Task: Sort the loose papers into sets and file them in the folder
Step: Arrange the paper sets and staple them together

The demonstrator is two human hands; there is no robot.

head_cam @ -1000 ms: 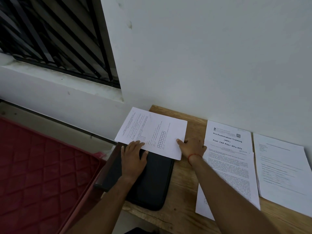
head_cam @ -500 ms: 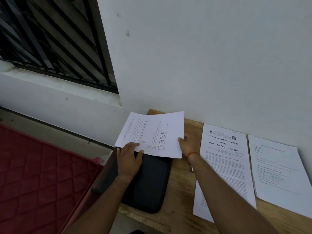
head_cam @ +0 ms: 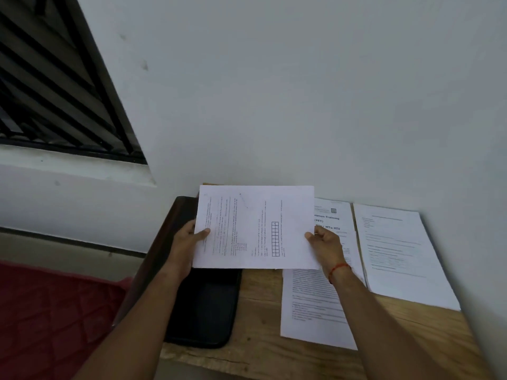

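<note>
- White printed sheet (head_cam: 255,226), turned sideways so its text lines run vertically, with a small grid printed on it, is held up between both hands and hides the far end of the folder.
- Left hand (head_cam: 189,242) pinches the sheet's left edge: the thumb lies on the printed face and the fingers are behind the paper.
- Right hand (head_cam: 323,245) pinches the right edge in the same way, thumb on the front and fingers curled behind; a red thread band (head_cam: 338,268) circles that wrist.
- Black folder (head_cam: 205,305) lies flat and closed at the left end of the wooden table (head_cam: 260,352), its near corner close to the table's front edge.
- Middle paper set (head_cam: 315,305) lies on the table to the right of the folder, with a bold heading at its far end, partly hidden by the held sheet and the right forearm.
- Right paper set (head_cam: 397,256) lies just beside the middle set, against the pale wall (head_cam: 301,91).
- Barred window (head_cam: 55,91) is at upper left; a red quilted surface (head_cam: 49,319) lies below the table's left side.
</note>
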